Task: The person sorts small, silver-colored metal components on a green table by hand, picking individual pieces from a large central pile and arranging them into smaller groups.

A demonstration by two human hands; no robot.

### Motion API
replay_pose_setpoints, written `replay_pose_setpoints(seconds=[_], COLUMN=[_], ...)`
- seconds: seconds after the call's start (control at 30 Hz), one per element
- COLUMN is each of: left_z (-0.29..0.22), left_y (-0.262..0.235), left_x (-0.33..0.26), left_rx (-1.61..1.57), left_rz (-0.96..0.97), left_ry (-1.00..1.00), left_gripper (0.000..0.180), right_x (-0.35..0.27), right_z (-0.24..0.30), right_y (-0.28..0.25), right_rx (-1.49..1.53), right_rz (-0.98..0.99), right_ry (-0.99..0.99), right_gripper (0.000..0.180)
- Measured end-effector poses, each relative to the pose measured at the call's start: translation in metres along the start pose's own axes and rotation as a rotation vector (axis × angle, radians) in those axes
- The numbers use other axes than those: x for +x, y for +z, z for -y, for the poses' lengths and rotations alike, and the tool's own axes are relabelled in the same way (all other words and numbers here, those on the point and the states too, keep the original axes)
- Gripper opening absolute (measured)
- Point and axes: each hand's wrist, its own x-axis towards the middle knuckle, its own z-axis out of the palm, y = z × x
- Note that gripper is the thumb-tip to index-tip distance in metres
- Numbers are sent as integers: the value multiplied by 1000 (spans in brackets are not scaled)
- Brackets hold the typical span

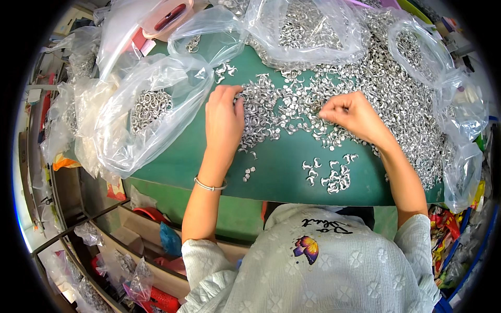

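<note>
A pile of small curved silvery metal pieces (258, 99) lies on the green table. At its left edge is my left hand (224, 117), fingers curled in against the thumb by the pieces. What they hold, if anything, is hidden. My right hand (355, 115) pinches thumb and fingertips together above looser pieces (297, 104) in the middle; whatever is in the pinch is too small to make out. A much larger heap of the same pieces (412, 130) spreads beyond it to the right. Nearer me sits a small separate group of pieces (336, 177).
Clear plastic bags stand around the work: one with metal rings (151, 109) at left, a large one (308, 31) at the back, another (417, 47) at right. A pink tub (167, 18) is at the far left. The green table's (282, 182) front edge is near my body.
</note>
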Motion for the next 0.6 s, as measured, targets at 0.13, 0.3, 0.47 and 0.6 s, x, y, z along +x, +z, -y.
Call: replay_pose_setpoints(seconds=[0.13,0.3,0.47,0.6], left_z=[-21,-24,-27,-28], left_y=[13,33,36,26], left_x=[9,19,26,25], left_rx=[51,141,133,-5], left_rz=[54,176,203,183], left_ry=[197,227,239,148], left_gripper=[19,21,16,13], right_x=[-27,-33,-43,-22], right_z=[4,4,-10,0], right_y=[17,20,34,17], right_rx=[-53,-111,-357,-291], right_rz=[301,222,156,61], right_ry=[-31,-26,-289,-88], right_gripper=[9,10,13,13])
